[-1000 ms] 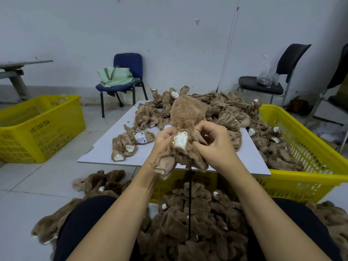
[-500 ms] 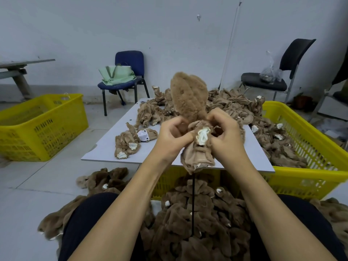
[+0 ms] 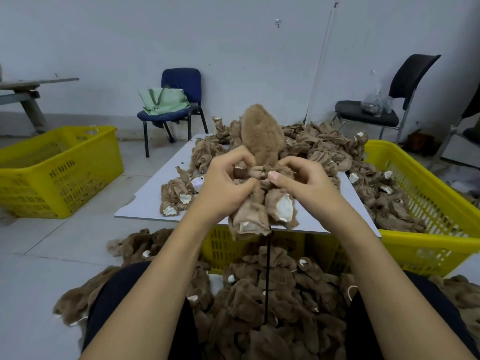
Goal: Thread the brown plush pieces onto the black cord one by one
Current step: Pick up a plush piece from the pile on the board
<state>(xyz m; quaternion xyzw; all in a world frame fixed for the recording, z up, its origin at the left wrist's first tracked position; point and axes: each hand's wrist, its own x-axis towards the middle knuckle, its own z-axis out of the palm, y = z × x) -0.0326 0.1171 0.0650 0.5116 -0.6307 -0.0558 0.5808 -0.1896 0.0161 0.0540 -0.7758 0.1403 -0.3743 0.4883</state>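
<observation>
Between the two hands, mid-frame, a brown plush piece (image 3: pixel 261 141) is held above the tabletop (image 3: pixel 155 193). Left hand (image 3: pixel 223 185) & right hand (image 3: pixel 304 180) both pinch its bunched middle w/ curled fingers, so each grip is clamped on the plush. Black cord (image 3: pixel 267 276) hangs straight down from under the piece; its top end is hidden inside the fabric, bottom end lost in the threaded plush heap (image 3: pixel 259 320) on the lap. Can't tell where the cord enters the piece. Loose plush pile (image 3: pixel 324 149) covers the tabletop's far side and spills into the right yellow crate (image 3: pixel 441 203), cut off by the frame edge. Left yellow crate (image 3: pixel 59 172): contents hard to make out.
</observation>
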